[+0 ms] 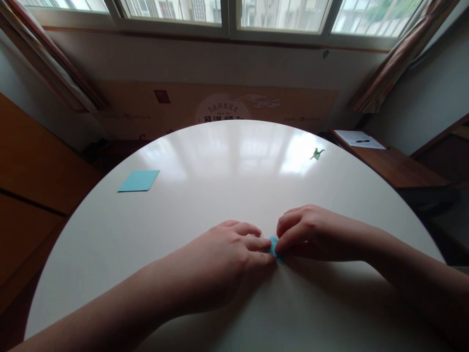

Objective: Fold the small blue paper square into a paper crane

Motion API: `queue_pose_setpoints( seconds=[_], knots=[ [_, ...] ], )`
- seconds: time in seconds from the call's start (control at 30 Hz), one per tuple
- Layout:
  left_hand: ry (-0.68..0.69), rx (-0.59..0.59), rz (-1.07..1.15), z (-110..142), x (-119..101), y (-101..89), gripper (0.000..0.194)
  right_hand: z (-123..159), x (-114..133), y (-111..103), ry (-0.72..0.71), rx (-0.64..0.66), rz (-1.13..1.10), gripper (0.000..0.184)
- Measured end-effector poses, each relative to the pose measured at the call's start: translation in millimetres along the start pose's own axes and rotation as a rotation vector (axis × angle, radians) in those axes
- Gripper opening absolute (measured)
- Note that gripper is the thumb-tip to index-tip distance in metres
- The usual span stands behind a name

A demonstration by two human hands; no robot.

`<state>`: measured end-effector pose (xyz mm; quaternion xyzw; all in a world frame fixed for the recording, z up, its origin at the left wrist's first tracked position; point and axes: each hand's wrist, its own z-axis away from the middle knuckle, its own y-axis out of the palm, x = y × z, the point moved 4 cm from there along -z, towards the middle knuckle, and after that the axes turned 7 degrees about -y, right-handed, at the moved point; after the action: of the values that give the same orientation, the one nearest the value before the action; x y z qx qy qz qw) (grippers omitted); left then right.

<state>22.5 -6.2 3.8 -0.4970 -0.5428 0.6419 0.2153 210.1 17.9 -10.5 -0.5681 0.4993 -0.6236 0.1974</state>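
A small folded piece of blue origami paper lies on the white round table, mostly covered by fingers. From the left, my left hand presses the paper with its fingertips, fingers stretched out and slightly apart. My right hand is closed, its thumb and forefinger pinching the paper's right side. Both hands rest low at the tabletop, with their fingertips almost meeting. The exact folded shape is hidden between them.
A stack of square blue paper sits at the table's left. Toward the far right stands a small green folded-paper figure. Beyond the table's right edge, a wooden side table holds white sheets and a dark pen.
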Motion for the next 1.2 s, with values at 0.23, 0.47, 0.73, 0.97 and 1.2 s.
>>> queue_pose_setpoints(
  seconds=[0.23, 0.47, 0.73, 0.97, 1.2],
  knots=[
    [0.007, -0.020, -0.012, -0.5, 0.1, 1.5, 0.038, -0.5, 0.3, -0.5, -0.012, -0.008, -0.001, 0.014],
    [0.005, -0.011, -0.024, -1.3, -0.6, 1.9, 0.035, 0.3, -0.9, 0.8, 0.020, -0.008, -0.022, 0.014],
    [0.012, 0.010, -0.017, -0.8, 0.3, 0.8, 0.035, 0.9, -0.6, 0.5, 0.036, 0.005, -0.021, 0.015],
    [-0.012, -0.002, 0.001, -1.4, -0.6, 0.5, 0.038, 1.2, -0.5, -0.1, 0.033, -0.002, -0.014, 0.015],
    [-0.003, 0.018, -0.049, -1.6, 0.7, 2.0, 0.038, 1.1, -0.3, 0.5, 0.029, -0.004, 0.008, 0.015]
  ],
)
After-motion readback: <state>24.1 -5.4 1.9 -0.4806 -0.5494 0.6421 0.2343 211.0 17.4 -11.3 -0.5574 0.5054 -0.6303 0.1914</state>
